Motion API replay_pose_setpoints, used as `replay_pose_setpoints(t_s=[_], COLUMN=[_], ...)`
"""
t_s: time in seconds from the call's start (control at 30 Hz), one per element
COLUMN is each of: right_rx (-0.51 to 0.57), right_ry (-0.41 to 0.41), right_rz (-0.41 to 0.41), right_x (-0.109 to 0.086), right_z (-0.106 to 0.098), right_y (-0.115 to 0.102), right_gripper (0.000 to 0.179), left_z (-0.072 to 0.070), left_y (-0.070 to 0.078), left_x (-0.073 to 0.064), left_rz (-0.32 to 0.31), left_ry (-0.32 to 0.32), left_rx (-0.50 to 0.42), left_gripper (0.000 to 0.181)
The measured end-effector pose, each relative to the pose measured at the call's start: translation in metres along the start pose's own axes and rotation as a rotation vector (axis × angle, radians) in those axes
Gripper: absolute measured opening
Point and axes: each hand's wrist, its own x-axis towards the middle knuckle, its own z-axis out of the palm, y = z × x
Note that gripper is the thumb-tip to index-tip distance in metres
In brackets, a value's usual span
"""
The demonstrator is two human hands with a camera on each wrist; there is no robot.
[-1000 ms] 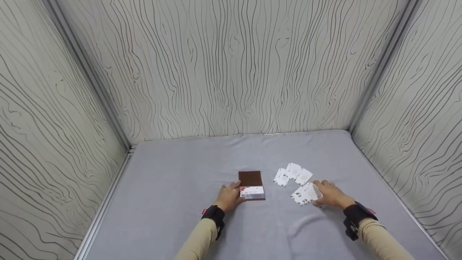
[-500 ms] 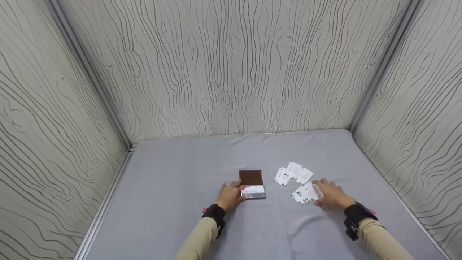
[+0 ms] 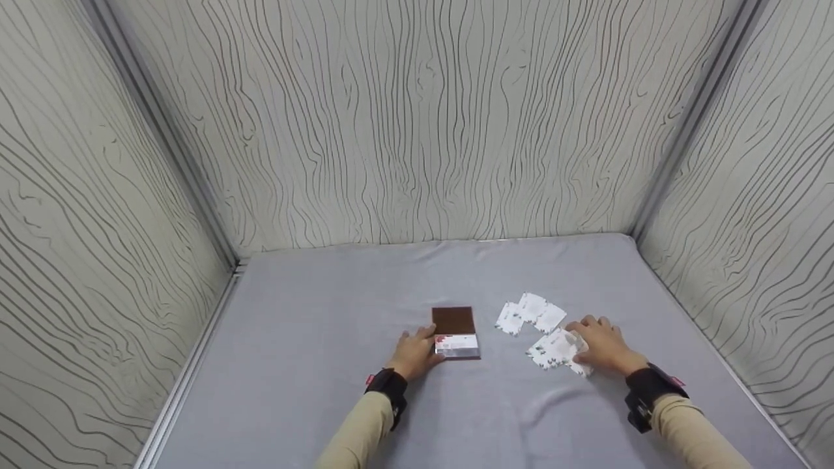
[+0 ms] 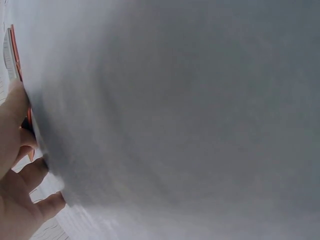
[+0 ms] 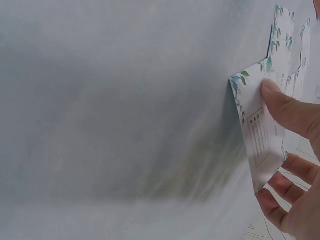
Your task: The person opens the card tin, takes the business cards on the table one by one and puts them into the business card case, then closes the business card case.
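Observation:
A brown card holder (image 3: 454, 320) lies unfolded, with a printed card (image 3: 459, 342) in its near-half pocket. My left hand (image 3: 412, 356) holds the holder by its left edge, thumb near the lower corner and fingers higher up. In the left wrist view the holder (image 4: 15, 52) shows only edge-on. My right hand (image 3: 603, 346) grips a white leaf-printed card (image 5: 257, 135), thumb on its face and fingers at the opposite edge. This card tilts up from the cloth in the right wrist view. Another white card (image 3: 545, 352) lies just left of it, partly overlapped in the head view.
Three white leaf-printed cards (image 3: 532, 305) lie in an overlapping cluster beyond my right hand. Grey cloth (image 3: 326, 312) with a few wrinkles covers the table. Wood-grain panels (image 3: 417, 130) stand at the back and both sides.
My right hand has shifted slightly right, its fingers changing position on the white card, and more of that card's lower corner shows. My left hand and the card holder stay put.

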Motion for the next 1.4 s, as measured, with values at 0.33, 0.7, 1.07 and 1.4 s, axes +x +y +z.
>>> replay_pose_setpoints(t_s=[0.33, 0.7, 1.07, 1.4], right_rx=[0.061, 0.165, 0.252, 0.265], right_ry=[0.051, 0.103, 0.156, 0.178], right_rz=[-0.078, -0.234, -0.167, -0.215], right_x=[0.005, 0.017, 0.03, 0.046], right_z=[-0.011, -0.021, -0.012, 0.001], right_y=[-0.002, 0.0, -0.022, -0.046], right_gripper=[0.022, 0.027, 0.025, 0.019], left_z=[0.002, -0.002, -0.005, -0.006], left_y=[-0.002, 0.0, 0.003, 0.005], left_x=[0.002, 0.002, 0.0, -0.001], left_rz=[-0.038, -0.051, -0.053, -0.03], left_ry=[-0.037, -0.038, -0.054, -0.031], left_rx=[-0.031, -0.051, -0.059, -0.016], left_gripper=[0.052, 0.053, 0.049, 0.048])
